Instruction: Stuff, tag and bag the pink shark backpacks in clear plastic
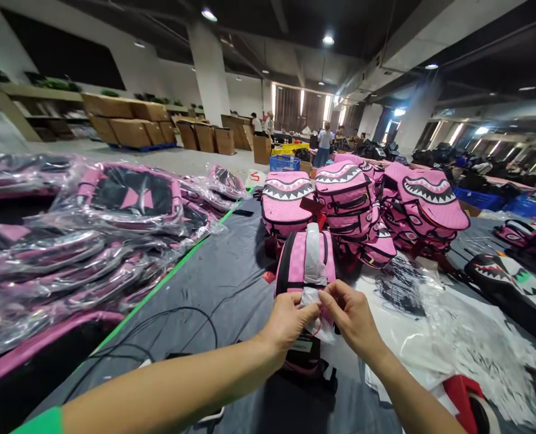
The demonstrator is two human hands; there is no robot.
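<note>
A: Position of the pink backpack (296, 260)?
B: Directly beyond the hands, centred between the forearms. Its visible strip runs near to far, and the white wrapping (313, 256) follows that same line over the handle.

A: State of the hands?
B: Close together at the wrapping's near end. The left hand (286, 319) grips from the left, thumb pointing right; the right hand (351, 314) pinches from the right, thumb and forefinger meeting. Neither is clearly nearer. Whether the fingertips touch each other, I cannot tell.

A: Materials?
B: Backpack: pink patterned panels, black edging, rounded far end. Wrapping: thin, pale, creased, loose at the near end.

A: Surroundings?
B: Beyond and to the right, stacked shark-mouth backpacks (344, 181), with jagged white teeth on pink faces. Far left, backpacks in clear plastic bags (132, 191), glossy and wrinkled. Right, a loose spread of crumpled clear plastic (471, 331); near right, a red tape dispenser (461, 395). The table covering (238, 244) is dark grey, smooth with shallow creases.
</note>
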